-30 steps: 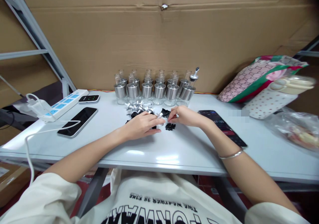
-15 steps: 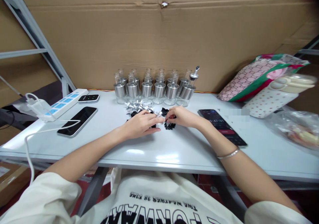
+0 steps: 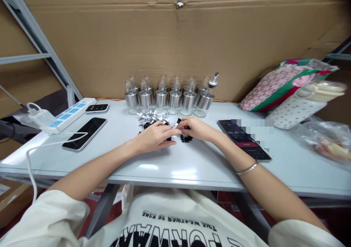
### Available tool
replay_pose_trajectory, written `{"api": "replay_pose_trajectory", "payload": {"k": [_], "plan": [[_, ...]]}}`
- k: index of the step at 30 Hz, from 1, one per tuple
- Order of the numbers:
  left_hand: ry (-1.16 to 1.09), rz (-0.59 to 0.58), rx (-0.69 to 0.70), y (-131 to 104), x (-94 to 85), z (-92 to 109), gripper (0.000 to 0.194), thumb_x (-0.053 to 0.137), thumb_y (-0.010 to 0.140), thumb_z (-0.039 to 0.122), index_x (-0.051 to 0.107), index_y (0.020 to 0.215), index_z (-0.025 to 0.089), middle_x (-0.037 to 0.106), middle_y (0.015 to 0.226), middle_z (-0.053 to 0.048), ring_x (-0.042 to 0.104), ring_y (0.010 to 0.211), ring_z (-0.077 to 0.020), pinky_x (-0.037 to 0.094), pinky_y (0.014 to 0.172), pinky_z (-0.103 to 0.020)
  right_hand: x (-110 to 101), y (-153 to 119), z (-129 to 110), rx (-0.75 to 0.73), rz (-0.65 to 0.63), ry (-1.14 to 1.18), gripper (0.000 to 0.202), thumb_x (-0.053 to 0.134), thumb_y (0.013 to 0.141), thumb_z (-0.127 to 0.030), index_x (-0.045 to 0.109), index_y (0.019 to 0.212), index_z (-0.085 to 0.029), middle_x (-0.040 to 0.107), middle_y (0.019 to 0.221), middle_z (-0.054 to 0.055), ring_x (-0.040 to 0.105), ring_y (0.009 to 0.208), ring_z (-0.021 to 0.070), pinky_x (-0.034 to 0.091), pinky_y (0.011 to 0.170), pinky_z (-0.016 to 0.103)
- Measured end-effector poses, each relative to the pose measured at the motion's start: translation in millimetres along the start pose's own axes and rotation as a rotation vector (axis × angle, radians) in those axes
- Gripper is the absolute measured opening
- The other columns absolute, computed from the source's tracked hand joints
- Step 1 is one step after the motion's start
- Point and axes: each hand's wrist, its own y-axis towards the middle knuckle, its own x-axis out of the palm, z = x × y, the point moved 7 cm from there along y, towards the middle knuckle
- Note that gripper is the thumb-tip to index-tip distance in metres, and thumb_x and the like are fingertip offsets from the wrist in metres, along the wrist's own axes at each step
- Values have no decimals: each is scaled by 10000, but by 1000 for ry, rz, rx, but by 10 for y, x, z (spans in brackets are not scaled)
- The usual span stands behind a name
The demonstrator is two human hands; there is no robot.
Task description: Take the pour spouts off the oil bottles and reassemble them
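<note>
My left hand (image 3: 159, 136) is curled with thumb and fingers closed round a silver pour spout (image 3: 176, 125), most of it hidden by the fingers. Against it my right hand (image 3: 196, 128) is pinched shut; whatever small part it grips is hidden. Beneath the right fingers lies a cluster of small black pieces (image 3: 186, 138). A heap of silver pour spouts with black stoppers (image 3: 152, 118) spreads behind the left hand. Two rows of glass bottles with steel sleeves (image 3: 161, 98) stand behind it; the bottle at the right end has a spout (image 3: 213, 80) fitted in its neck.
At left are a power strip (image 3: 72, 113), a small dark-screened device (image 3: 97, 108) and a phone (image 3: 85, 133) with a white cable across it. A phone with a timer (image 3: 245, 141), a spotted flask (image 3: 298, 106), a patterned bag (image 3: 274, 84) and a clear plastic bag (image 3: 329, 141) lie right.
My right hand has shifted slightly left, up against the left fingertips and the spout. The left hand stays nearly where it was.
</note>
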Motion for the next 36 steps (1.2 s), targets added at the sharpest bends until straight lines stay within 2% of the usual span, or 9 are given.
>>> {"api": "replay_pose_trajectory", "payload": {"k": [9,27,36], "plan": [[-18,-32,-15,-10,42,-18,266,410,972,346,476,1167,177,662,880,-26,601,763,-138,404,787,-286,47,30,-116,-47,-2,-22,126,588,797,-114,711,777,-128,638,759,67,517,661,149,360,627,244],[-53,-40,-20,-12,50,-22,250,407,972,334,475,1155,178,674,922,-41,614,791,-148,407,775,-296,97,41,-148,17,-45,-53,158,564,798,-109,678,692,-133,607,763,58,492,669,136,305,630,236],[-63,-47,-29,-17,58,-31,258,414,968,338,478,1162,181,676,933,-46,617,799,-148,409,786,-302,87,52,-189,-49,15,-23,149,557,761,-59,637,659,-134,595,692,34,458,631,128,301,614,233]]}}
